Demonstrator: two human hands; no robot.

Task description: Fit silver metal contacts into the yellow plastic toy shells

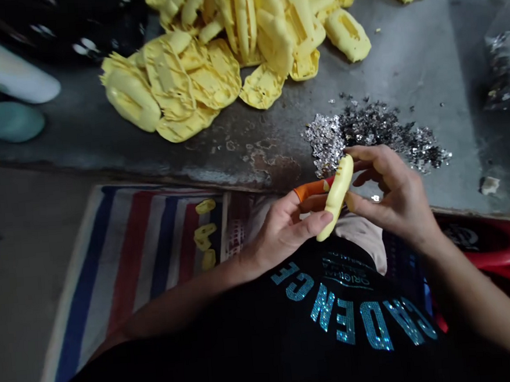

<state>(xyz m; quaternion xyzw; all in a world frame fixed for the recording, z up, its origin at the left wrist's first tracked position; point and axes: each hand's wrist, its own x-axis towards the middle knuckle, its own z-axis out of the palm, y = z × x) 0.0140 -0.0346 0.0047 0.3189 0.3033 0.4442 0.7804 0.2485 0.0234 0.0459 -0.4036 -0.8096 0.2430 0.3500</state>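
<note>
A yellow moulded plastic part (pixel 337 195), seen edge-on with a row of small slots near its far end, is held up in front of my shirt. My left hand (pixel 290 226) grips its near end, the thumb on top, and orange and red coverings show on its fingers. From the other side my right hand (pixel 383 188) pinches it, index finger at the far end and thumb along the side. Whether a small piece is also between these fingers is hidden. Just beyond lies a heap of small shiny metal clips (pixel 377 130) on the grey table (pixel 429 56).
Many more yellow parts (pixel 265 27) are piled along the back. A clear bag of metal pieces (pixel 508 68) stands at the right. Below left, a striped woven sack (pixel 128 252) carries several yellow pieces (pixel 205 238). Red plastic (pixel 503 243) shows under the table edge.
</note>
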